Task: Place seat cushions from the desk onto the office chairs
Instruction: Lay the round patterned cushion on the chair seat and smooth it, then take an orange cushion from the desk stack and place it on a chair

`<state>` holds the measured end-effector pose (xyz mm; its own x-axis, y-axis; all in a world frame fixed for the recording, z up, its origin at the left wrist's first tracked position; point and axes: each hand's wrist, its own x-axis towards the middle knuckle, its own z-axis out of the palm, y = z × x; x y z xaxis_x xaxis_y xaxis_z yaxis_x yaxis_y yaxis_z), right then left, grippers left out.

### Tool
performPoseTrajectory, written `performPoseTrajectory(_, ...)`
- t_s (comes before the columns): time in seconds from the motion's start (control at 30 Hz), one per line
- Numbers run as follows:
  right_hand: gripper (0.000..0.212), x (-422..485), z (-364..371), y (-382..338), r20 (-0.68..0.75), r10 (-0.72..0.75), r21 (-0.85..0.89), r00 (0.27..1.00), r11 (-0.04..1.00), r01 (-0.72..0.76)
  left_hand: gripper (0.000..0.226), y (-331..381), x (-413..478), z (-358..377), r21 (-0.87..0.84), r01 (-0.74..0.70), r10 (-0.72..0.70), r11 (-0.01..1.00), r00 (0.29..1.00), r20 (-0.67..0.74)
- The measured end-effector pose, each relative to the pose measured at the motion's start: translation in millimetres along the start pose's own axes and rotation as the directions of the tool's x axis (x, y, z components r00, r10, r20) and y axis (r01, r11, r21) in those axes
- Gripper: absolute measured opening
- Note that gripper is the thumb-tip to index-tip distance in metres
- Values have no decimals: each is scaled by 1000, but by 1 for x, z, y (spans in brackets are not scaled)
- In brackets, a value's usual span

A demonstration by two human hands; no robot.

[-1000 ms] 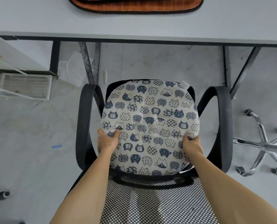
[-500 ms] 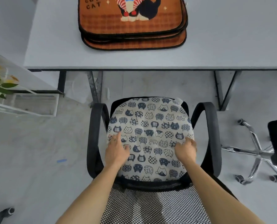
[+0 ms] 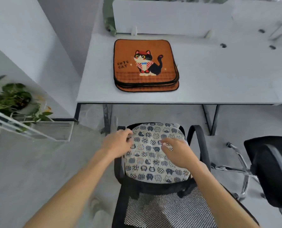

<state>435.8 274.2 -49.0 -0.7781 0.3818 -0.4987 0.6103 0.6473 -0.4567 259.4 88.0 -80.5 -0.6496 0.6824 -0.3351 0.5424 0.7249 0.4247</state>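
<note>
A cat-print seat cushion point(image 3: 156, 153) is lying flat on the seat of the near office chair point(image 3: 201, 145), filling the space between the two black armrests, so this chair's share of the job is looking done. The left hand point(image 3: 116, 143) is hovering at the cushion's left edge with its fingers loosely curled and holding nothing, though whether they are touching the fabric is hard to tell. The right hand point(image 3: 176, 151) is spreading open over the middle of the cushion, fingers apart, gripping nothing and either resting lightly on the cloth or floating just above it. Both hands are therefore reading as free rather than clamped. On the desk point(image 3: 219, 83) beyond the chair, a stack of orange cat cushions point(image 3: 145, 65) is sitting well apart from the hands, its top one showing a cartoon cat and lettering. To the right, a second office chair point(image 3: 268, 168) is standing with a bare black seat and chrome base. The step in hand is looking like the letting-go or final smoothing of the placed cushion. The next move is likely calling for reaching forward over the chair to the desk, peeling only the top orange cushion off the stack, and carrying it across to the bare seat on the right.
</note>
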Motion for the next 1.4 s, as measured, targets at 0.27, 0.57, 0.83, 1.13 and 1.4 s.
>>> performPoseTrajectory(0.27,39,-27,1,-131,-276,-20,-46,961,999,7,34,-87,-20,-129,235,-93,107,967,993,-46)
performPoseTrajectory(0.57,44,-7,-30,-228,-362,1,-45,932,999,-18,35,-128,-9,-246,250,-124,157,960,981,-116)
performPoseTrajectory(0.83,48,57,-114,-243,-477,12,-40,879,999,-36,35,-89,56,-287,223,-172,205,960,969,-137)
performPoseTrajectory(1.13,52,173,-175,-191,-492,203,156,847,977,-144,34,-76,211,-294,-124,-65,53,990,994,-98)
performPoseTrajectory(1.4,68,310,-160,-88,-182,571,368,800,794,-483,59,-94,396,-219,-342,260,-215,903,962,166)
